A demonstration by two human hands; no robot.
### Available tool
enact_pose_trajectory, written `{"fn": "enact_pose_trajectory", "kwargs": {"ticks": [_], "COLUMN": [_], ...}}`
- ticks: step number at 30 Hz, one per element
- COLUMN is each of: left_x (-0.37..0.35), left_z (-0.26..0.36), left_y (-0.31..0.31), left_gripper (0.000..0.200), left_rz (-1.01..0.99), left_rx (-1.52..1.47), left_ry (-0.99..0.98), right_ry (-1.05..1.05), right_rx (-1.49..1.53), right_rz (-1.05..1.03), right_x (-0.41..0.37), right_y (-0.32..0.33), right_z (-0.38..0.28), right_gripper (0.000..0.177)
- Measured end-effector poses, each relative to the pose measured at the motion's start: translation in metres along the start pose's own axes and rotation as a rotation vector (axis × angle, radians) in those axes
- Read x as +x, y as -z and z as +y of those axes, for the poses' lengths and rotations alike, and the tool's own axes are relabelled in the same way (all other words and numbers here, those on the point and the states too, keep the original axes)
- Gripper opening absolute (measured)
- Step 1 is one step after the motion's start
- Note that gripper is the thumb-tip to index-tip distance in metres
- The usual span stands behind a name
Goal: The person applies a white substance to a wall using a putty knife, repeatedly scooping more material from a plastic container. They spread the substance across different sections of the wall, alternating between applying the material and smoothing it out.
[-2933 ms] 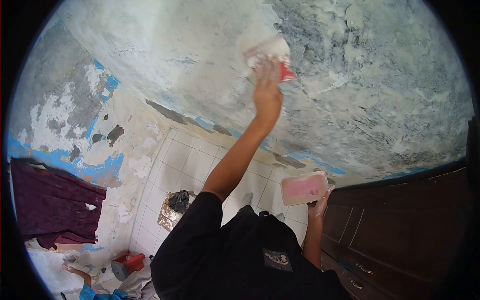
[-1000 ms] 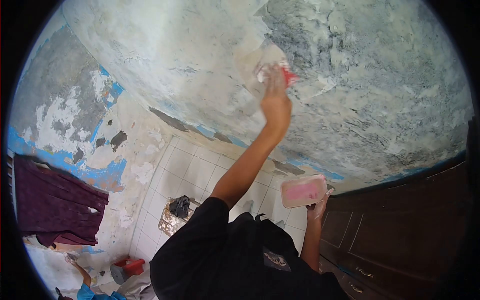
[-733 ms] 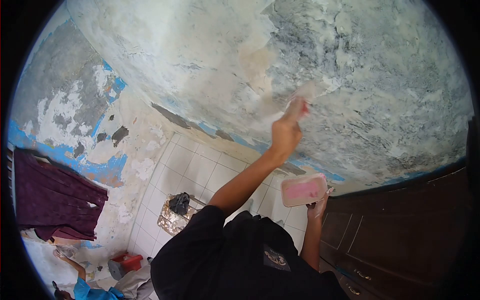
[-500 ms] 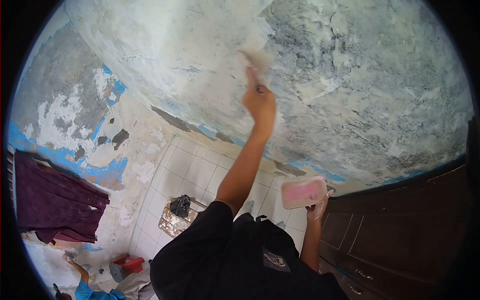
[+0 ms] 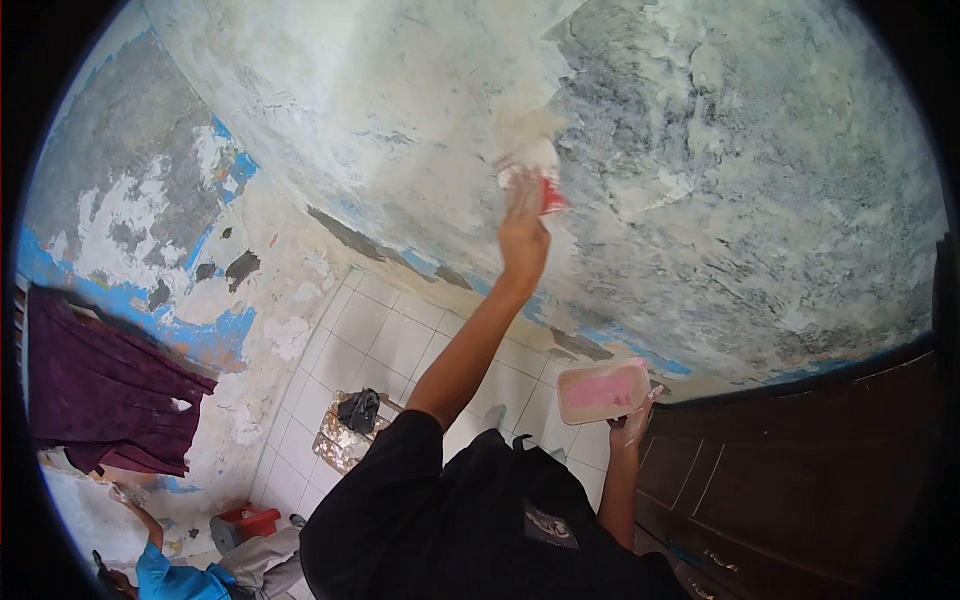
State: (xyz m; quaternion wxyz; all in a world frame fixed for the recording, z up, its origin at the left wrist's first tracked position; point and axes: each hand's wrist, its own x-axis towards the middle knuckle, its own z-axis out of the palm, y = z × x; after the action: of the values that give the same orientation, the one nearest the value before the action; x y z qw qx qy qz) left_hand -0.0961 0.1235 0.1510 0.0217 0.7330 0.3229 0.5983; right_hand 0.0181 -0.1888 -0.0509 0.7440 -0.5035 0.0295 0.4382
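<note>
My left hand (image 5: 523,235) is closed on a red and white scraper (image 5: 538,170), pressed against the patchy grey and white wall (image 5: 400,90). Fresh-looking pale filler shows just above the blade. Lower right, my right hand (image 5: 631,425) grips the near right edge of a shallow rectangular tray (image 5: 604,392) from below. Pink paste lies in the tray, and whitish residue marks the fingers of that hand.
A dark wooden cabinet (image 5: 780,480) stands at the right. On the tiled floor (image 5: 375,325) is a stained board (image 5: 340,440) with a black bag (image 5: 358,409). Purple cloth (image 5: 110,380) hangs left. Below it, a person in blue (image 5: 180,575) reaches toward the wall near a red container (image 5: 250,522).
My left hand has moved slightly down the wall with the scraper, whose red and white side now shows. The tray has shifted slightly left. The other person's arm has risen a little.
</note>
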Motion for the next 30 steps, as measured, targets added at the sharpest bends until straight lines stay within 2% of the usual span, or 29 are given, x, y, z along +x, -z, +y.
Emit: {"fn": "enact_pose_trajectory", "kwargs": {"ticks": [2,5,7,8,9,11,13,16,18,20,22,23,24,25,27,28,30], "left_x": [-0.043,-0.090,-0.106,-0.108,-0.094,-0.052,-0.015,0.019,0.014,0.003,-0.005,-0.003,0.009,0.026,0.070,0.085,0.106], "left_z": [-0.013,-0.015,-0.022,-0.028,-0.030,-0.035,-0.038,0.021,0.067,0.097,0.094,0.091,0.093,0.090,0.075,0.069,0.064], "left_y": [-0.030,-0.017,0.001,0.007,0.015,0.017,0.013,0.002,-0.008,-0.002,0.003,0.003,0.016,0.026,0.027,0.016,-0.003], "left_gripper": [0.067,0.064,0.059,0.057,0.054,0.042,0.025,0.034,0.061,0.069,0.072,0.074,0.072,0.071,0.071,0.070,0.070], "left_rz": [-0.155,-0.271,-0.225,-0.196,-0.108,0.029,0.136,-0.020,0.187,-0.010,-0.168,-0.246,-0.217,-0.076,0.201,0.191,0.177], "left_rx": [-0.015,-0.171,-0.338,-0.423,-0.337,-0.287,-0.367,-0.256,-0.449,-0.494,-0.518,-0.534,-0.581,-0.501,-0.338,-0.228,-0.002], "left_ry": [-0.013,-0.072,0.123,0.222,0.427,0.649,0.694,0.718,0.328,0.240,0.140,0.079,0.119,0.085,0.016,-0.022,-0.095], "right_ry": [-0.031,-0.017,-0.043,-0.011,0.020,0.027,-0.016,0.038,0.032,0.018,0.025,0.032,0.033,0.033,0.069,0.084,0.075], "right_rx": [-0.007,-0.035,-0.033,-0.025,-0.017,-0.003,-0.004,-0.028,-0.013,-0.020,-0.052,-0.031,-0.006,0.020,0.023,0.021,0.030], "right_rz": [0.030,0.070,0.165,0.129,0.093,0.079,0.115,0.039,0.089,0.096,0.048,0.094,0.144,0.196,0.075,0.017,0.083], "right_x": [-0.008,-0.004,-0.018,-0.014,-0.010,-0.011,-0.022,0.002,-0.006,-0.011,-0.001,0.003,-0.006,-0.012,-0.002,0.000,-0.009], "right_y": [0.002,-0.011,-0.027,-0.023,-0.018,-0.017,-0.030,0.001,-0.011,-0.012,-0.008,-0.007,-0.019,-0.025,-0.006,0.003,-0.001], "right_z": [0.005,0.000,-0.008,-0.007,-0.004,-0.003,-0.017,0.004,-0.002,0.002,0.001,0.001,-0.004,-0.007,-0.004,-0.001,-0.007], "right_gripper": [0.075,0.077,0.074,0.073,0.072,0.068,0.064,0.066,0.067,0.070,0.077,0.077,0.077,0.077,0.078,0.078,0.077]}}
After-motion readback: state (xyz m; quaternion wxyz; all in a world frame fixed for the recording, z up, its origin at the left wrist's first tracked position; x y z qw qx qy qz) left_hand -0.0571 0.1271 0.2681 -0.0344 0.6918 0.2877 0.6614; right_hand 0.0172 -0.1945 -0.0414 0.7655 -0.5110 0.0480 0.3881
